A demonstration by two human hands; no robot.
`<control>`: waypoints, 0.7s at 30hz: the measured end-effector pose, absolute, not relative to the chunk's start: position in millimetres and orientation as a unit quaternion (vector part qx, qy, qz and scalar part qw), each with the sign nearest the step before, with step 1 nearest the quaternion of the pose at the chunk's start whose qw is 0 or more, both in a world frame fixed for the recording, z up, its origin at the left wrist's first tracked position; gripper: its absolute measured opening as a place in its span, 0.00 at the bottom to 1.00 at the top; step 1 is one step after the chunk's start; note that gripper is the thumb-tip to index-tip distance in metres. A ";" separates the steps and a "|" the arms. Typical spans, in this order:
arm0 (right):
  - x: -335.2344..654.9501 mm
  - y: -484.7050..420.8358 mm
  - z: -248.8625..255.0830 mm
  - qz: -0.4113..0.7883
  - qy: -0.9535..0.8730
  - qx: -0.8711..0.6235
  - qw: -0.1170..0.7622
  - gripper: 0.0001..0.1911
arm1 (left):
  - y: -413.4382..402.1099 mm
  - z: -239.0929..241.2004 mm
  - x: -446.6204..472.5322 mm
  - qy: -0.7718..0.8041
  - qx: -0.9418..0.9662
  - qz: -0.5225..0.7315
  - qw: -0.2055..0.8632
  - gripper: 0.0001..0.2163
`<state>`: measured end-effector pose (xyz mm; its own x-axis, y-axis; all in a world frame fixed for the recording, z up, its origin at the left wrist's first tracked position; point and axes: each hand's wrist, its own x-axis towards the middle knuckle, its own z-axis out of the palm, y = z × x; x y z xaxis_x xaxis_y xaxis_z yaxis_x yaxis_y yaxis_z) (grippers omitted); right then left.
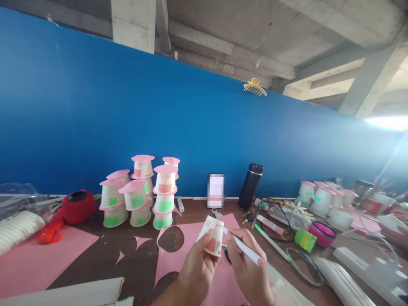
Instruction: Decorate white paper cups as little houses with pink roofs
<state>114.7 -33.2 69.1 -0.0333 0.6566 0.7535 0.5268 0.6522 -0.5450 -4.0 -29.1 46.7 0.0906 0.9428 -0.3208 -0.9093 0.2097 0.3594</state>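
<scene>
one paper cup (213, 236) in left hand (196, 268), pen (242, 249) in right hand (249, 267).

Matt paper cup (213, 236) in my left fingers (204, 250), smooth plastic pen (245, 250) in my right, matt pink paper sheet (197, 238), dark wood-look surface (105, 255), glossy black flask (250, 185)

Bright glare floods in upper right; edges warp, slightly soft.

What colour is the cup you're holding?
The cup is white with reddish-pink patches, seen in the head view.
</scene>
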 end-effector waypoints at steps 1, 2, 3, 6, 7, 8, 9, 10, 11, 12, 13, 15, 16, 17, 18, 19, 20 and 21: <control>114.6 -33.0 69.2 0.060 -0.715 -0.414 0.560 0.05 | -29.4 46.8 -3.9 0.246 0.035 0.627 0.738 0.10; 114.6 -32.8 69.1 0.063 -0.714 -0.415 0.560 0.05 | -29.7 46.9 -3.9 0.246 0.037 0.626 0.739 0.09; 114.6 -32.7 68.9 0.067 -0.712 -0.417 0.560 0.05 | -29.9 46.8 -3.9 0.245 0.038 0.626 0.740 0.09; 114.7 -32.7 67.8 0.073 -0.711 -0.419 0.560 0.05 | -30.4 46.7 -4.4 0.240 0.040 0.626 0.741 0.09; 114.8 -32.7 67.5 0.075 -0.711 -0.418 0.560 0.05 | -30.4 46.7 -4.6 0.238 0.040 0.626 0.741 0.09; 114.8 -32.9 67.2 0.076 -0.712 -0.418 0.560 0.05 | -30.3 46.7 -4.8 0.235 0.041 0.626 0.742 0.10; 114.9 -33.0 67.1 0.076 -0.712 -0.417 0.560 0.05 | -30.1 46.8 -4.9 0.231 0.044 0.626 0.744 0.10; 114.9 -33.0 67.1 0.077 -0.711 -0.416 0.561 0.05 | -29.9 46.9 -5.0 0.229 0.045 0.626 0.744 0.10; 114.9 -33.0 67.1 0.077 -0.711 -0.416 0.561 0.05 | -29.8 47.0 -5.0 0.229 0.047 0.625 0.745 0.11; 114.8 -32.9 67.2 0.077 -0.711 -0.417 0.562 0.05 | -29.8 47.1 -5.0 0.231 0.047 0.625 0.744 0.11; 114.7 -32.7 67.3 0.078 -0.710 -0.417 0.562 0.05 | -29.8 47.2 -4.9 0.236 0.044 0.626 0.742 0.11; 114.5 -32.6 67.4 0.083 -0.709 -0.419 0.562 0.05 | -30.3 47.3 -4.7 0.246 0.038 0.627 0.739 0.10; 114.4 -32.6 67.5 0.086 -0.709 -0.419 0.561 0.05 | -30.6 47.4 -4.6 0.247 0.038 0.626 0.739 0.10; 114.4 -32.8 67.6 0.088 -0.709 -0.419 0.561 0.05 | -30.8 47.6 -4.5 0.245 0.041 0.626 0.739 0.10; 114.5 -33.0 67.7 0.090 -0.709 -0.418 0.561 0.05 | -31.1 47.8 -4.4 0.245 0.044 0.625 0.740 0.10; 114.6 -33.4 67.8 0.090 -0.710 -0.418 0.560 0.05 | -31.2 48.1 -4.3 0.246 0.046 0.623 0.741 0.11; 114.8 -33.8 68.0 0.088 -0.710 -0.418 0.560 0.05 | -31.2 48.4 -4.3 0.248 0.044 0.622 0.741 0.11; 115.0 -34.1 68.1 0.085 -0.710 -0.418 0.560 0.05 | -31.1 48.6 -4.4 0.253 0.041 0.622 0.740 0.10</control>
<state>115.0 -34.1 68.1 -0.0238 0.6886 0.7248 0.4985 0.6366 -0.5884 -4.4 -31.1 48.6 0.0988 0.9412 -0.3230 -0.8997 0.2232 0.3751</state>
